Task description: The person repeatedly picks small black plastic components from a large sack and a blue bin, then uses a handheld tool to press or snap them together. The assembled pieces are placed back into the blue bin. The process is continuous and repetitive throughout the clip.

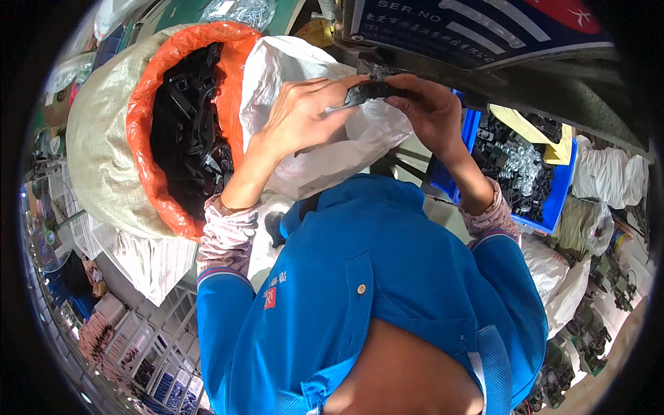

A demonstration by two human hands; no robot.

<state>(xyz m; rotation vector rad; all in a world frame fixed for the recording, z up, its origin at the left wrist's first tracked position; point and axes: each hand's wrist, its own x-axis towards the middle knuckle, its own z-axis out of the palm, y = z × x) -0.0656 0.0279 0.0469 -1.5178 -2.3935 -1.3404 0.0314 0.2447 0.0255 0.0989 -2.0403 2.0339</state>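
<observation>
A small dark, curved part (375, 90) is held between my two hands, close to the lower edge of a machine. My left hand (309, 114) pinches its left end between thumb and fingers. On the other end, my right hand (432, 111) is closed with thumb and fingers. The fingers cover much of the part, so its exact kind does not show. Under both hands lies a white plastic sack (311, 162) with its mouth open. To the left, a woven sack (104, 138) with an orange liner (142, 138) holds many black plastic pieces (197, 104).
The machine's dark body (553, 90), bearing a blue plate (443, 31), overhangs at upper right. A blue bin (564, 187) on the right contains black parts, shiny metal pieces (522, 166) and a yellow tray (557, 153). White bags (609, 173) sit beyond it.
</observation>
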